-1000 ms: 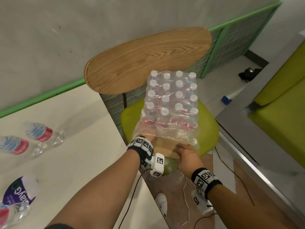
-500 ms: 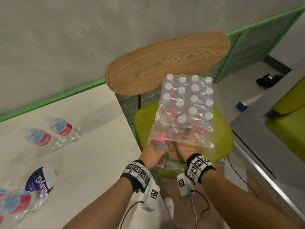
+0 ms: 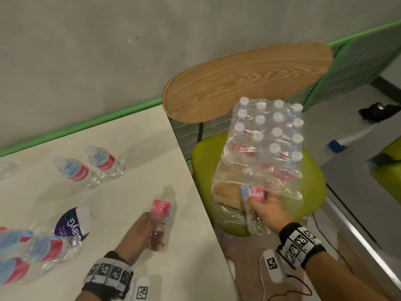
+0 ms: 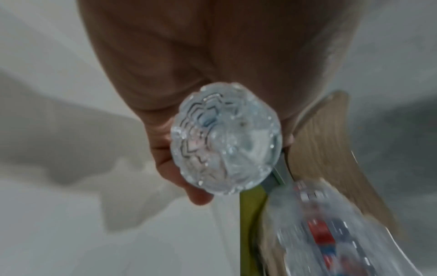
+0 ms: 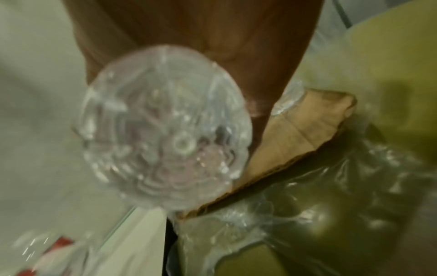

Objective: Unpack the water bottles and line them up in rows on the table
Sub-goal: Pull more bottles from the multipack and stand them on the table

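A shrink-wrapped pack of water bottles [image 3: 267,146] with white caps stands on the green chair seat [image 3: 312,192], its near end torn open. My left hand [image 3: 143,231] grips a clear bottle with a red label [image 3: 162,216] low over the white table [image 3: 130,148]; its ribbed base [image 4: 225,139] fills the left wrist view. My right hand [image 3: 267,211] grips a second red-labelled bottle [image 3: 253,205] at the pack's open end, base [image 5: 165,136] toward the right wrist camera. Two bottles [image 3: 74,171] [image 3: 104,160] stand at the table's back; blurred ones [image 3: 36,253] lie near left.
The chair's wooden backrest [image 3: 245,81] rises behind the pack. Brown cardboard [image 5: 295,130] lies under the torn wrap. A grey wall with a green strip [image 3: 86,124] borders the table's far side. A steel ledge [image 3: 351,192] runs on the right. Cables hang by my right wrist.
My left hand drew a bottle from the pack and swung it left over the table. My right hand took hold of another bottle at the torn end. The head camera panned left.
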